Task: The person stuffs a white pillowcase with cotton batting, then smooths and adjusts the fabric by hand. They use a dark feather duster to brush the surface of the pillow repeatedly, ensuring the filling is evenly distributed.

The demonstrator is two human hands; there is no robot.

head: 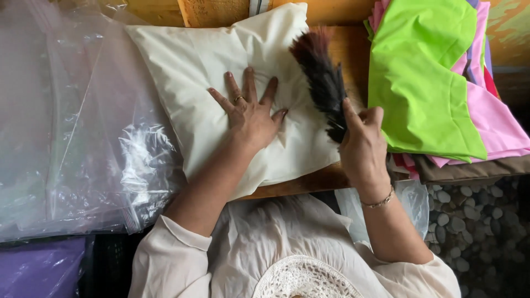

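A cream pillow [221,60] lies on a wooden table [309,182]. My left hand [251,113] presses flat on the pillow's middle, fingers spread, a ring on one finger. My right hand [361,146] grips the handle of a dark feather duster [321,74] with reddish tips. The duster's feathers rest on the pillow's right part, pointing away from me. A bracelet sits on my right wrist.
A pile of clear plastic bags [72,127] covers the left side. Folded cloths, green on top [425,77] over pink [497,121] and brown, are stacked at the right. A pebble floor [475,221] shows at lower right, and purple fabric [38,267] at lower left.
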